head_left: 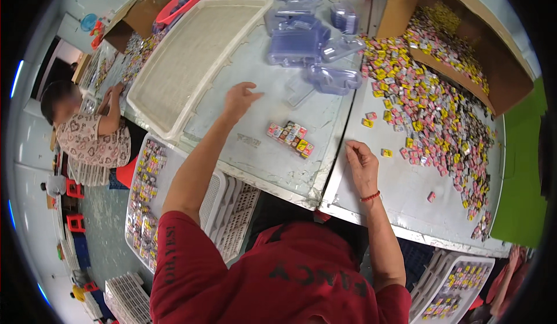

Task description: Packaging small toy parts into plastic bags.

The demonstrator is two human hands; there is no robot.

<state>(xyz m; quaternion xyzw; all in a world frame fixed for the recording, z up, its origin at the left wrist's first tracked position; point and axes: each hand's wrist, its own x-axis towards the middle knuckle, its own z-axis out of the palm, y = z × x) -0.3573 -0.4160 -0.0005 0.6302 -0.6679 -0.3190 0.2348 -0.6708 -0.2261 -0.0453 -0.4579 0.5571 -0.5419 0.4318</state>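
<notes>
My left hand (239,100) hovers over the table's middle, its thumb and fingers apart with nothing visible between them. Just right of it lies a small cluster of little square packets (290,138), pink, white, black and yellow, set side by side. My right hand (364,166), with a red bead bracelet on the wrist, is at the seam between two tabletops. Its fingers are curled together, and whatever they may hold is hidden. A loose yellow packet (387,153) lies beside it. Beyond the cluster are clear plastic boxes (297,44) in stacks and an open clear case (333,79).
A cardboard box (505,51) on its side spills a large heap of packets (418,109) at right. An empty-looking white tray (197,51) leans at left. Trays of packets (145,202) stand below the table edge. A co-worker (93,127) sits at far left.
</notes>
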